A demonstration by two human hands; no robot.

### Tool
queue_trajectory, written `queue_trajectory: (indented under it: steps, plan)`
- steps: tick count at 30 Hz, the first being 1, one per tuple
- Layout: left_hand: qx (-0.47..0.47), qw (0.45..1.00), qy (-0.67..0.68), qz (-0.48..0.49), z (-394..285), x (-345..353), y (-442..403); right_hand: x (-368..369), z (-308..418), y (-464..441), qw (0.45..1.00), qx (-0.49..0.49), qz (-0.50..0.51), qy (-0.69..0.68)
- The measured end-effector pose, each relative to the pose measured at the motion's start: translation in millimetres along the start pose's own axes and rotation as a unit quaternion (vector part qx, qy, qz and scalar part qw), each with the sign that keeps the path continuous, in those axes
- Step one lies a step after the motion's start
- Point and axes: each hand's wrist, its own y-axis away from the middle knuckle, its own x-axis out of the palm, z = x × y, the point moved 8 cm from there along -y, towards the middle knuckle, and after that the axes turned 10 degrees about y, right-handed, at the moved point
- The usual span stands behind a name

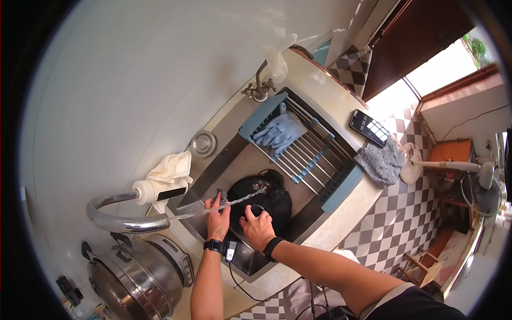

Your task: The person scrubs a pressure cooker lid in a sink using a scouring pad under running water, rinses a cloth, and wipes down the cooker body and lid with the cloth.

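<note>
A round black piece of cookware point(277, 205), with a small reddish pattern and a loop handle at its far side, lies in the steel sink point(234, 160). My right hand point(258, 229) has its fingers curled round a dark knob-like part on the near side of it. At its left edge, my left hand point(217, 220) is closed on a grey scouring pad point(221, 196). A stream of water from the curved faucet point(130, 218) passes over my left hand and lands on the black surface. Whether the cookware is a lid or a pot, I cannot tell.
A blue-ended drying rack point(333, 189) spans the sink's far side, bearing blue rubber gloves point(281, 133). On the counter's right lie a phone point(369, 128) and a grey cloth point(381, 161). A large metal pot point(141, 277) stands left, near my left forearm.
</note>
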Motion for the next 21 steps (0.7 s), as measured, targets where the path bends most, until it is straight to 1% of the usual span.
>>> queue_trajectory:
  steps: [1, 2, 5, 7, 8, 10, 11, 13, 14, 16, 17, 18, 19, 20, 21]
  plan:
    - [0.004, 1.000, -0.014, 0.003, 0, 3, 1, -4, -7, 0, 0.999, 0.009, -0.012, -0.028]
    - [0.004, 1.000, -0.007, -0.004, -4, 3, 2, -11, -11, 2, 1.000, 0.003, -0.013, -0.020]
    - [0.021, 1.000, 0.003, -0.007, -17, 7, 4, -18, -18, 9, 0.999, -0.008, 0.007, -0.043]
    - [0.040, 0.999, 0.030, 0.008, -27, 11, 2, -18, -21, 12, 0.998, -0.011, -0.035, -0.041]
    - [0.038, 0.999, 0.031, 0.008, -27, 13, 1, -15, -23, 12, 0.999, -0.011, -0.034, -0.040]
    - [0.040, 0.999, 0.025, 0.028, -26, 19, -1, -8, -25, 7, 0.999, -0.022, -0.027, 0.011]
    - [0.038, 0.999, 0.026, 0.027, -26, 21, -1, -7, -29, 5, 0.999, -0.023, -0.025, 0.011]
    - [0.083, 0.995, 0.019, 0.058, -32, 31, 3, -7, -34, 2, 0.996, -0.050, -0.047, 0.050]
    - [0.082, 0.995, 0.020, 0.061, -29, 35, 2, -12, -39, 1, 0.997, -0.049, -0.044, 0.050]
    - [0.092, 0.994, 0.006, 0.062, -25, 43, -1, -28, -57, -1, 0.996, 0.012, -0.075, -0.039]
    - [0.091, 0.994, 0.009, 0.061, -30, 44, -3, -37, -65, -1, 0.995, 0.045, -0.092, -0.016]
    - [0.111, 0.992, 0.002, 0.052, -39, 46, -6, -35, -63, -3, 0.995, 0.044, -0.092, -0.013]
    - [0.131, 0.990, -0.006, 0.043, -49, 48, -7, -19, -74, -6, 0.987, 0.138, -0.026, -0.073]
    - [0.132, 0.990, -0.003, 0.042, -54, 52, -9, -9, -85, -4, 0.964, 0.229, 0.038, -0.132]
    - [0.146, 0.988, -0.020, 0.047, -61, 57, -11, -8, -90, -2, 0.954, 0.235, 0.074, -0.172]
